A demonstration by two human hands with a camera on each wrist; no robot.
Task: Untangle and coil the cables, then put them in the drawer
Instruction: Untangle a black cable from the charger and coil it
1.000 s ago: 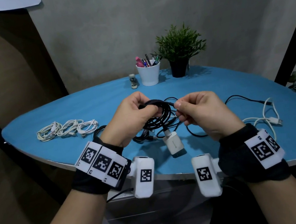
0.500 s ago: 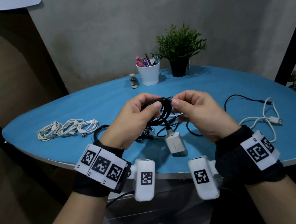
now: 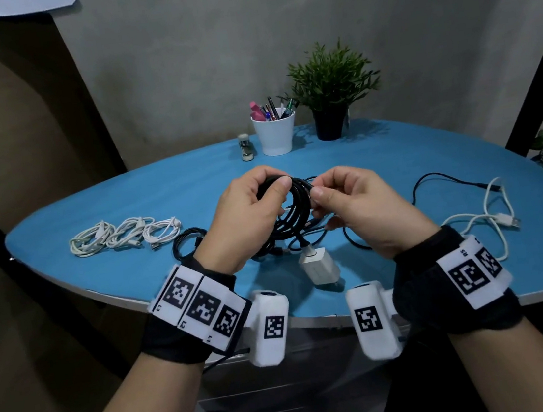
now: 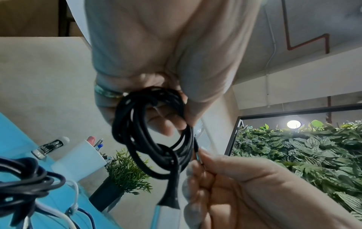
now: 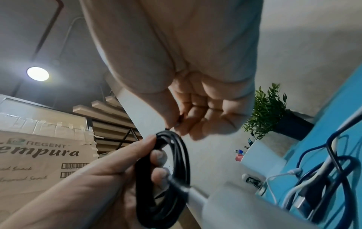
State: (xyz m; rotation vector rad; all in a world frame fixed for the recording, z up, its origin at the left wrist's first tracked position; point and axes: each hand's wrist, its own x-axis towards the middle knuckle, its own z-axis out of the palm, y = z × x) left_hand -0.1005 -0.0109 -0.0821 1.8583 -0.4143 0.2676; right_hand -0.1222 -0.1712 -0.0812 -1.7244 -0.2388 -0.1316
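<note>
- Right now your left hand has fingers and thumb curled round the black coil, held up above the blue table between your two hands
- Your right hand pinches the free end of that cable between thumb and forefinger, right at the coil's edge; the other fingers are curled in and hold nothing
- Keep the left grip firm on one side of the loops so they stay stacked, but not so tight that the end cannot slip past
- Pass the pinched end through the ring and round the bundle, most likely a turn or two, and pull it snug, not hard
- Mind the white charger hanging off the coil's lower side; it looks heavy enough to drag a loop out, so support it or let it rest on the table
- Lift clear of the loose black cables lying under your hands, so the tail does not catch them
- Three white coils sit done at the far left; set this one near them, I would say
- One white cable and a black one lie uncoiled on the right
- No drawer shows for certain from here
</note>
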